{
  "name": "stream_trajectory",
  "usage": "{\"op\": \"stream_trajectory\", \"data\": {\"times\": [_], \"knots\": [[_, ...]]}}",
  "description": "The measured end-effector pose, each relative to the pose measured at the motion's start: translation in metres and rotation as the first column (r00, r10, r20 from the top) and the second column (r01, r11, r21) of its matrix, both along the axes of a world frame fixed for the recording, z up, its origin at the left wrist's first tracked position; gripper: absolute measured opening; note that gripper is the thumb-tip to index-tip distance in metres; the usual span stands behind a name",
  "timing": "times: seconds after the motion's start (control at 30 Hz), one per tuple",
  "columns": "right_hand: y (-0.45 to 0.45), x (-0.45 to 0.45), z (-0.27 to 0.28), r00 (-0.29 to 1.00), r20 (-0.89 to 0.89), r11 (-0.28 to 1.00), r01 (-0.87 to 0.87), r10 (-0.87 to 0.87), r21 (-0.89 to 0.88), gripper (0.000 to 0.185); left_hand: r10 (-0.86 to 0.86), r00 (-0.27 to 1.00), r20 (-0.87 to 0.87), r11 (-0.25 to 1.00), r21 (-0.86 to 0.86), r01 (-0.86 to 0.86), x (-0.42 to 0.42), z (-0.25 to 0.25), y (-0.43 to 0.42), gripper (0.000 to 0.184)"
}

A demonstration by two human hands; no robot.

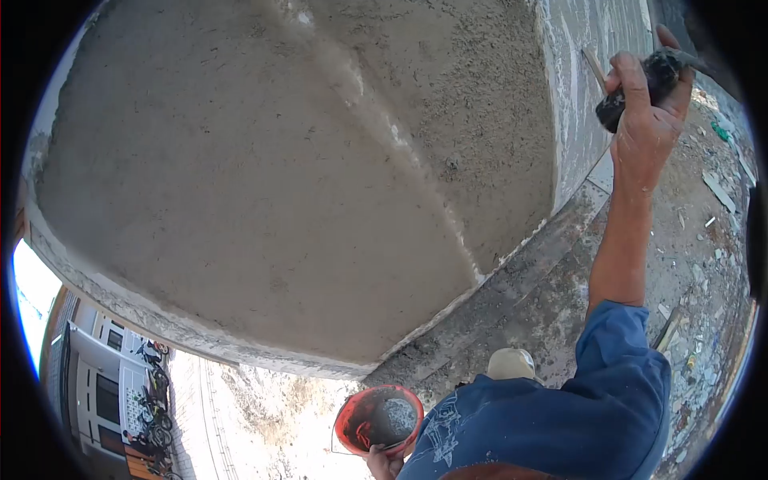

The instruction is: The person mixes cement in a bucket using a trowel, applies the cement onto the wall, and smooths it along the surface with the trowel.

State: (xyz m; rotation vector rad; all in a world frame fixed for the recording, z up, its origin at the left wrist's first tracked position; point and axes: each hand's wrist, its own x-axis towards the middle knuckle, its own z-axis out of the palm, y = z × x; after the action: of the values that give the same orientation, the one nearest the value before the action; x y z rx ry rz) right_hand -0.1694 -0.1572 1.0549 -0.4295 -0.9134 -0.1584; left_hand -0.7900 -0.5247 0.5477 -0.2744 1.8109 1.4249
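Note:
My right hand (pixel 650 132), raised at the upper right, is closed around the thick black handle of a black-handled trowel (pixel 612 110). Its blade is hard to make out against the dark edge of the view. The hand is beside the pale, streaked side face (pixel 588 88) of a wall. Low in the view, my left hand (pixel 386 464) grips the near rim of a red bucket (pixel 344 428), partly hidden by my blue shirt. Grey mortar (pixel 400 418) lies inside the bucket. Wet grey plaster covers the broad wall face (pixel 264 176), crossed by a paler raised ridge (pixel 392 132).
Mortar-stained boards (pixel 552 256) run along the wall's foot. Rubble and scraps (pixel 704 264) litter the ground at right. A beige rounded thing (pixel 512 364) shows beside my shirt. Motorbikes (pixel 156 408) stand near a building (pixel 100 392) at lower left.

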Motion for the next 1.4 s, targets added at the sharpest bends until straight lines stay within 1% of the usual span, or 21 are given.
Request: {"op": "stream_trajectory", "data": {"times": [0.07,0.13,0.2,0.3,0.33,0.37,0.4,0.43,0.47,0.5,0.53,0.57,0.67,0.77,0.87,0.97,1.07,1.17,1.27,1.3,1.4], "knots": [[-0.007,0.044,-0.004,0.944,-0.092,0.921,0.328,-0.316,0.211,0.048,0.023,0.999,0.027,1.0,0.012,-0.023,-0.005,0.011,0.01,0.05],[-0.012,0.057,-0.018,0.786,-0.278,0.759,0.612,-0.552,0.223,0.053,0.028,0.999,0.037,0.998,0.048,-0.03,0.003,0.041,0.026,0.05],[0.0,0.047,-0.052,0.665,-0.377,0.678,0.725,-0.645,0.119,0.053,0.037,0.998,0.043,0.996,0.085,-0.04,0.011,0.065,0.046,0.05],[0.072,-0.02,-0.098,0.639,-0.5,0.791,0.587,-0.585,-0.175,0.053,0.05,0.998,0.046,0.989,0.14,-0.056,0.033,0.102,0.075,0.05],[0.118,-0.033,-0.125,0.464,-0.272,0.538,0.742,-0.843,-0.4,0.043,0.056,0.997,0.049,0.985,0.161,-0.063,0.041,0.113,0.084,0.05],[0.167,-0.066,-0.137,0.723,-0.256,0.739,0.495,-0.642,-0.457,0.037,0.054,0.997,0.049,0.982,0.179,-0.062,0.05,0.124,0.094,0.05],[0.205,-0.089,-0.174,0.89,0.191,0.554,0.412,-0.413,-0.723,0.034,0.053,0.998,0.038,0.979,0.195,-0.059,0.057,0.136,0.099,0.05],[0.217,-0.124,-0.203,0.895,0.447,0.534,0.385,-0.015,-0.753,0.033,0.04,0.999,0.031,0.976,0.215,-0.046,0.063,0.147,0.105,0.05],[0.199,-0.168,-0.246,0.742,0.606,0.624,0.335,0.286,-0.705,0.032,0.018,1.0,0.015,0.97,0.242,-0.022,0.068,0.16,0.117,0.05],[0.151,-0.207,-0.259,0.552,0.586,0.526,0.285,0.594,-0.802,0.037,-0.005,1.0,0.016,0.961,0.275,0.0,0.08,0.171,0.134,0.05],[0.109,-0.243,-0.285,0.463,0.44,0.481,0.031,0.77,-0.876,0.04,-0.04,0.999,0.01,0.964,0.265,0.036,0.091,0.186,0.147,0.05],[0.07,-0.264,-0.292,0.297,0.296,0.322,-0.041,0.908,-0.946,0.046,-0.076,0.997,0.004,0.964,0.256,0.072,0.102,0.202,0.16,0.05],[0.022,-0.281,-0.286,0.006,0.316,0.316,0.003,0.949,-0.949,0.05,-0.236,0.97,0.057,0.91,0.363,0.2,0.103,0.209,0.191,0.068],[0.022,-0.275,-0.3,-0.132,0.515,0.531,0.199,0.847,-0.824,0.044,-0.416,0.908,-0.053,0.826,0.394,0.402,0.11,0.213,0.212,0.062],[0.003,-0.284,-0.287,-0.273,0.324,0.42,0.472,0.906,-0.775,0.044,-0.482,0.871,-0.095,0.753,0.463,0.468,0.115,0.217,0.23,0.056],[-0.009,-0.308,-0.314,-0.185,-0.193,-0.069,0.525,0.964,-0.848,0.048,-0.543,0.824,-0.159,0.714,0.43,0.553,0.108,0.191,0.245,0.064],[-0.019,-0.294,-0.309,0.053,-0.668,-0.654,0.276,0.742,-0.705,0.05,-0.573,0.795,-0.201,0.613,0.538,0.578,0.118,0.206,0.247,0.063],[-0.043,-0.272,-0.314,0.039,-0.892,-0.893,0.023,0.451,-0.45,0.048,-0.55,0.818,-0.167,0.634,0.554,0.539,0.107,0.187,0.246,0.057],[-0.065,-0.264,-0.317,-0.156,-0.912,-0.897,-0.305,0.379,-0.321,0.045,-0.6,0.795,0.087,0.72,0.492,0.49,0.085,0.184,0.244,0.049],[-0.069,-0.26,-0.306,-0.194,-0.911,-0.874,-0.411,0.363,-0.26,0.045,-0.567,0.82,0.079,0.734,0.5,0.46,0.068,0.152,0.246,0.039],[-0.079,-0.245,-0.24,-0.093,-0.809,-0.598,-0.722,0.581,-0.347,0.051,-0.561,0.811,0.168,0.76,0.492,0.424,0.045,0.139,0.237,0.039]]}}
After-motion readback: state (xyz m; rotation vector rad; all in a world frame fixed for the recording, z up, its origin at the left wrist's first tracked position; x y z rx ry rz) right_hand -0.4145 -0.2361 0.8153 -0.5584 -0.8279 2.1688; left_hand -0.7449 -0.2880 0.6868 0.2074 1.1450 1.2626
